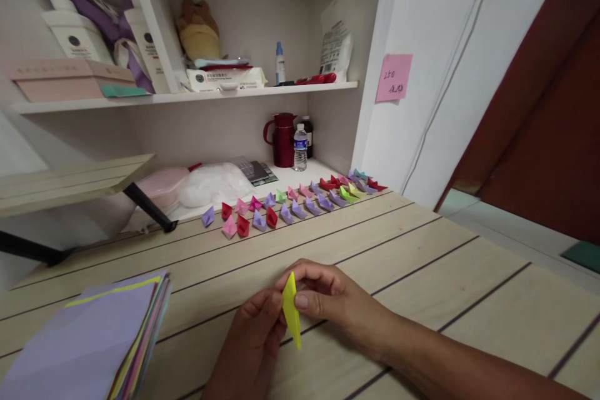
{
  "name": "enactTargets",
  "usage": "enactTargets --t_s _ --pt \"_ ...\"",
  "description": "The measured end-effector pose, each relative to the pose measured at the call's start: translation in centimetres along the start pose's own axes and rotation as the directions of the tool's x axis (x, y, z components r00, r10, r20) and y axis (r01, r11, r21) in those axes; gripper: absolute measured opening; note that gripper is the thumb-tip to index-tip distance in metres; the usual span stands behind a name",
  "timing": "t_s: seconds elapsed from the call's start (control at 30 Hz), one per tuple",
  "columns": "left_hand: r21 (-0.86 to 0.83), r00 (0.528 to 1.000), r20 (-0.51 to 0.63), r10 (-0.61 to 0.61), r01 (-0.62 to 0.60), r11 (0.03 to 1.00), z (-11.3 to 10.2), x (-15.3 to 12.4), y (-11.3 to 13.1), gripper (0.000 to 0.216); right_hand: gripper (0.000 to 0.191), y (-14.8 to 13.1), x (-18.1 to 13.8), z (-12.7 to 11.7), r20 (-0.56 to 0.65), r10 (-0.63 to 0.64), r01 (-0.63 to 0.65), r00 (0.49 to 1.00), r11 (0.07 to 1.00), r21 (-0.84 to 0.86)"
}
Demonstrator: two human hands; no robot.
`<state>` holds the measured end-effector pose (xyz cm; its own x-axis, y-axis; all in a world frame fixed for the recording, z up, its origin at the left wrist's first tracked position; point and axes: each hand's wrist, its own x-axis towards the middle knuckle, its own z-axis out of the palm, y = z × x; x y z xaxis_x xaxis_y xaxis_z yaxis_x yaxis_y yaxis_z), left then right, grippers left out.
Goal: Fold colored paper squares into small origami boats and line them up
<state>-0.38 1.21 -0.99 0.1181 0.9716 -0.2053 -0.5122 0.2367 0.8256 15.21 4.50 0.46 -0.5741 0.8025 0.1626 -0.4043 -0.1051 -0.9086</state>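
Both my hands pinch a folded yellow paper piece [291,310] just above the wooden table [422,275]. My left hand [255,337] grips its lower left side with closed fingers. My right hand [328,300] holds its top and right side between thumb and fingers. Behind them, several small folded paper boats [290,203] in purple, pink, red and green lie in two rows along the table's far edge. A stack of coloured paper sheets [89,344] lies at the front left.
A lower shelf behind the table holds a red jug [282,139], a water bottle [300,147] and a white plastic bag [213,184]. A raised wooden shelf [70,184] juts out at the left. A pink note [394,77] sticks to the wall.
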Motion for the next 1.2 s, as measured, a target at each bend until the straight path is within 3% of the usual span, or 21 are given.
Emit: enactTargets --t_s 0.2,0.47,1.2 --pt "0.025 1.000 -0.011 -0.014 0.014 1.000 -0.4 0.2 -0.4 0.029 0.020 0.0 0.2 0.2 -0.044 -0.023 0.021 0.999 0.999 -0.041" --pt "0.043 0.996 -0.081 0.024 -0.020 0.999 0.2 -0.1 -0.3 0.027 0.034 -0.5 -0.1 0.1 -0.031 0.019 -0.022 0.999 0.995 -0.097" --pt "-0.001 0.993 -0.119 -0.011 0.010 1.000 0.9 -0.5 0.4 0.027 0.026 -0.2 -0.2 -0.3 -0.012 -0.020 0.018 1.000 0.989 -0.148"
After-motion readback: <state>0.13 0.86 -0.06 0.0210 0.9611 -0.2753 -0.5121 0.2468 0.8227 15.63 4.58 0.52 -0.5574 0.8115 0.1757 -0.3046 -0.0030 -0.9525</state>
